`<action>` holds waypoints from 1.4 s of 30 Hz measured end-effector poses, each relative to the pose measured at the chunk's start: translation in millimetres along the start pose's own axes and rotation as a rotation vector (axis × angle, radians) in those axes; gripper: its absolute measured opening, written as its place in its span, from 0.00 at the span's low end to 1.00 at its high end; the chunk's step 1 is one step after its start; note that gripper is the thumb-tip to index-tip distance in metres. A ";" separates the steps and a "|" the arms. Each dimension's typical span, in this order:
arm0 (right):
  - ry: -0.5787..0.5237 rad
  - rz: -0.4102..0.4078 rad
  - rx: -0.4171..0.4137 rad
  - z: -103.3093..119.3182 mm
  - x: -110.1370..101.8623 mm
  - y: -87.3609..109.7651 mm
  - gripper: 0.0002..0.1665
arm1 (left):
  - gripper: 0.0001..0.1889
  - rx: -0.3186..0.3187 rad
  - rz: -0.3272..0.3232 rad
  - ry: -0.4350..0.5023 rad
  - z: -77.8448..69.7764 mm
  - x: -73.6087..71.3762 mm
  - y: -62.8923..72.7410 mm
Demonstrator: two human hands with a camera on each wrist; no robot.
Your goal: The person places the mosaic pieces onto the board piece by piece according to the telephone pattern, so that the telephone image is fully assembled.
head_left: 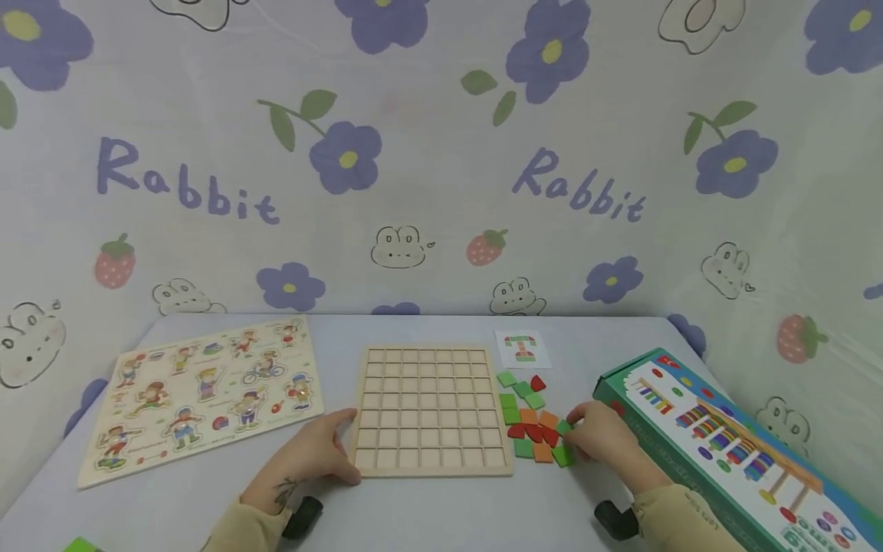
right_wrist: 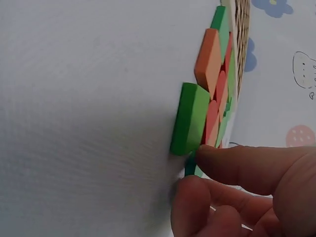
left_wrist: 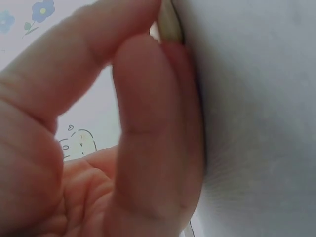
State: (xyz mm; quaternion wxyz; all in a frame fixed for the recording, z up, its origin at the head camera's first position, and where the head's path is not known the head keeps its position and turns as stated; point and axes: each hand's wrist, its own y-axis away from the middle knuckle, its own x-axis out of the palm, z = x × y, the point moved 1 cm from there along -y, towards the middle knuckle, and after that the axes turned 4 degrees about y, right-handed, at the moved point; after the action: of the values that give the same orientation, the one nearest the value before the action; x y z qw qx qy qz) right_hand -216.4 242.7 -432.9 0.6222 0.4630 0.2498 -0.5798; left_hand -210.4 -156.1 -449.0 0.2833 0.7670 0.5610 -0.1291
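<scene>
A square wooden grid board [head_left: 431,409] with raised dividers lies flat in the middle of the table. My left hand [head_left: 313,452] touches its left edge, thumb near the front corner and a fingertip farther up. In the left wrist view, the fingers [left_wrist: 148,128] hide most of the board's edge. Right of the board, my right hand [head_left: 607,441] pinches a green tile [right_wrist: 190,165] between thumb and finger. Around it lie loose tiles: a thick light-green one [right_wrist: 190,118], orange ones [head_left: 543,452] and red ones [head_left: 533,433].
A picture card [head_left: 522,349] with a red and green T-shaped pattern lies behind the tiles. On the left is a wooden puzzle board [head_left: 207,395] with child figures. A long green box [head_left: 731,452] slants along the right. A patterned cloth [head_left: 428,176] hangs behind.
</scene>
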 end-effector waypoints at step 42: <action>-0.372 0.048 -0.126 114.9 25.1 -65.2 0.07 | 0.51 -0.006 0.016 0.000 1.8 0.7 -2.0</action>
State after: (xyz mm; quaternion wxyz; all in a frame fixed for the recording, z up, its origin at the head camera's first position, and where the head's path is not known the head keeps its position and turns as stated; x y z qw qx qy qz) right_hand -299.4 137.5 -421.6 0.6992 0.3136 0.1551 -0.6235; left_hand -211.8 -156.1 -451.4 0.2865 0.7707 0.5551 -0.1252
